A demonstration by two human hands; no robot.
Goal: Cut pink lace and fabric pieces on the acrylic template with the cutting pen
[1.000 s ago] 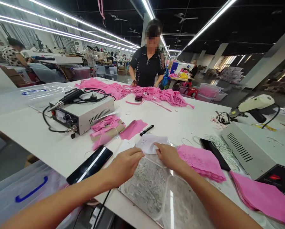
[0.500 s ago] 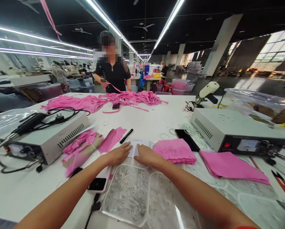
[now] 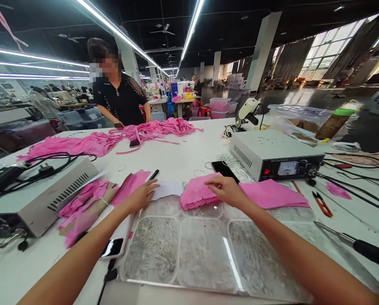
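My left hand (image 3: 141,196) lies with fingers stretched out at the left end of a white paper sheet (image 3: 167,189). Just beyond its fingertips is a black pen (image 3: 153,174). My right hand (image 3: 225,190) reaches over a stack of pink fabric pieces with a scalloped edge (image 3: 194,195). Its fingers are bent but apart, near the top piece; whether they touch it is unclear. Beneath the paper and the stack lies a clear plastic-covered board with rounded panels (image 3: 202,250). A flat pink fabric pile (image 3: 273,194) sits right of my right hand.
Grey control boxes stand at left (image 3: 40,195) and right (image 3: 278,148). A black phone (image 3: 225,170), red-handled snips (image 3: 322,204) and a black-handled tool (image 3: 372,254) lie on the table. Across it, a person in black (image 3: 119,99) stands by heaped pink straps (image 3: 164,129).
My hands have parted: the right moved from the paper to the scalloped pink stack, the left shifted to the paper's left end. The view turned right. The person opposite lowered a hand.
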